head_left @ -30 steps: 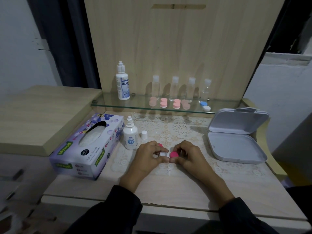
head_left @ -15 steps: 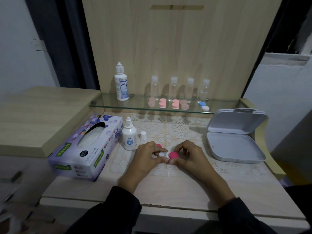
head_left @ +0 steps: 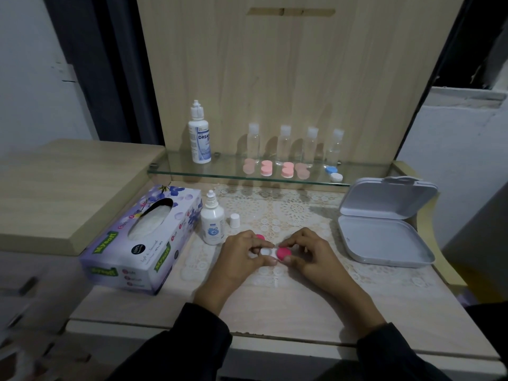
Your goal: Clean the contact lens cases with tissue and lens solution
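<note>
White contact lens case [head_left: 266, 252] is pinched between thumb and curled fingers of the left hand [head_left: 242, 257], low over the table [head_left: 275, 312]. One uncapped well is seen just inside that pinch. The pink cap [head_left: 284, 253] on the other well is gripped by the right hand [head_left: 310, 257], thumb at the near edge and curled fingers at the far edge. The case is spanned between the two grips, which are nearly touching.

A second pink cap [head_left: 259, 237] is seen just behind the left-hand fingers, partly hidden; contact cannot be told. An uncapped solution bottle [head_left: 212, 224] is stood upright just left of the left grip, with its white cap [head_left: 234, 220] beside it. A tissue box [head_left: 143, 237] is laid further left. An open grey box [head_left: 384, 237] is set well right of the right grip. Beyond both grips a glass shelf [head_left: 176, 166] is loaded with a larger bottle [head_left: 199, 141], clear bottles [head_left: 253, 144] and pink cases [head_left: 266, 168].
</note>
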Motion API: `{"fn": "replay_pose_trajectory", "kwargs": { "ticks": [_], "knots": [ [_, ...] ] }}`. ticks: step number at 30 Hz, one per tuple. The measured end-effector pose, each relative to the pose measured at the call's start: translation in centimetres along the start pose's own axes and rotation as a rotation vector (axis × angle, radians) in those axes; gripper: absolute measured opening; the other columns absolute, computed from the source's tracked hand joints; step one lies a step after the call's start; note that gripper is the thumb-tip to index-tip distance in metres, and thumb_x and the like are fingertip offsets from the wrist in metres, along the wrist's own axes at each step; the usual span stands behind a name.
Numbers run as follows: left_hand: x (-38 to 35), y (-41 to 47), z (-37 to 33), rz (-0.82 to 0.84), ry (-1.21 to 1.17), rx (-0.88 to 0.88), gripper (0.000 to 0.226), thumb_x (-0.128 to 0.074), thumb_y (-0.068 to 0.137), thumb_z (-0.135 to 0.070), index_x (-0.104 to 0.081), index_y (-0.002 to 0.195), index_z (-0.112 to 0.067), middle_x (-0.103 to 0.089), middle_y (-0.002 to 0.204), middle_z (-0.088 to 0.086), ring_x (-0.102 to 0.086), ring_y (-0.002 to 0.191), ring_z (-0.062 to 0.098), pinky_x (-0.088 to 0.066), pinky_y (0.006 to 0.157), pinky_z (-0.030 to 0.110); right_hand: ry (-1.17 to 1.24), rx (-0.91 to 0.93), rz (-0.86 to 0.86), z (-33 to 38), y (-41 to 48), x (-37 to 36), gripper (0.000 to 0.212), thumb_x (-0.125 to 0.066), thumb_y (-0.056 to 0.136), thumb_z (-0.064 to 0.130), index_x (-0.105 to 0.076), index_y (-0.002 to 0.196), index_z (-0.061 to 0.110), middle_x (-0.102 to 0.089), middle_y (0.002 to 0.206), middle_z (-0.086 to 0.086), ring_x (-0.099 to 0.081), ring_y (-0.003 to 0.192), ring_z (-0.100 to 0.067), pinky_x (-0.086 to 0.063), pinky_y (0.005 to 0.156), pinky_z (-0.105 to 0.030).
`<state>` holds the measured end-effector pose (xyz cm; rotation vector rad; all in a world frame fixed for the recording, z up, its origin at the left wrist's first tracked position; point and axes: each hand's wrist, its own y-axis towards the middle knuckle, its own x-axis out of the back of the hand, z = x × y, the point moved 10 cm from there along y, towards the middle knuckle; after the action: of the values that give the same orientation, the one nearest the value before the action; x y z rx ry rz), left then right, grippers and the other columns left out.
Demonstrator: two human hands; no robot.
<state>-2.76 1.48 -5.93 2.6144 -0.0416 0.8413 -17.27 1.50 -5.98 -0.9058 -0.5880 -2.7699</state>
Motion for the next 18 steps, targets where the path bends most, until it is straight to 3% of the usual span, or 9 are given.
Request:
{"fn": "replay_pose_trajectory", "kwargs": {
  "ticks": [4, 8, 12, 15, 18],
  "knots": [
    [0.1, 0.0, -0.1, -0.003, -0.003, -0.01, 0.037, -0.085, 0.061, -0.027, -0.075, 0.095, -0.02, -0.062, 0.079, 0.0, -0.057, 0.071, 0.008, -0.041, 0.065, 0.012, 0.017, -0.014, -0.004, 0.1, -0.1, 0.0, 0.03, -0.077, 0.076, 0.018, -0.07, 0.105, 0.021, -0.054, 0.093, 0.007, -0.05, 0.086, 0.003, -0.036, 0.073, -0.005],
    [0.1, -0.1, -0.2, -0.006, -0.002, -0.017, 0.037, -0.085, 0.06, -0.029, -0.075, 0.095, -0.019, -0.06, 0.077, -0.004, -0.055, 0.069, 0.004, -0.039, 0.064, 0.008, -0.006, -0.015, -0.07, 0.1, -0.1, 0.8, 0.029, -0.086, 0.063, 0.025, -0.062, 0.081, 0.027, -0.057, 0.086, 0.002, -0.047, 0.075, -0.003, -0.037, 0.063, -0.012],
    [0.1, -0.1, -0.2, -0.011, -0.007, -0.02, 0.037, -0.086, 0.06, -0.025, -0.075, 0.094, -0.017, -0.06, 0.076, -0.002, -0.053, 0.067, 0.003, -0.037, 0.064, 0.006, -0.021, 0.009, 0.0, 0.2, -0.1, 0.0, 0.022, -0.077, 0.075, 0.017, -0.064, 0.088, 0.029, -0.056, 0.09, 0.006, -0.05, 0.084, -0.005, -0.035, 0.068, -0.011],
    [0.1, -0.1, -0.1, -0.007, -0.011, -0.018, 0.037, -0.086, 0.059, -0.023, -0.075, 0.094, -0.018, -0.061, 0.076, 0.001, -0.053, 0.067, 0.003, -0.037, 0.063, 0.007, -0.014, 0.018, 0.045, 0.3, 0.0, -0.2, 0.03, -0.071, 0.079, 0.01, -0.061, 0.091, 0.036, -0.056, 0.095, 0.007, -0.049, 0.09, -0.001, -0.034, 0.072, -0.008],
    [0.0, -0.1, -0.1, -0.004, -0.006, -0.017, 0.036, -0.086, 0.06, -0.023, -0.075, 0.094, -0.018, -0.061, 0.077, 0.003, -0.055, 0.068, 0.007, -0.037, 0.063, 0.007, -0.016, 0.033, 0.1, 0.4, -0.2, -0.5, 0.033, -0.067, 0.08, 0.004, -0.062, 0.097, 0.032, -0.055, 0.098, 0.006, -0.046, 0.092, 0.0, -0.032, 0.074, -0.007]
  ]
}}
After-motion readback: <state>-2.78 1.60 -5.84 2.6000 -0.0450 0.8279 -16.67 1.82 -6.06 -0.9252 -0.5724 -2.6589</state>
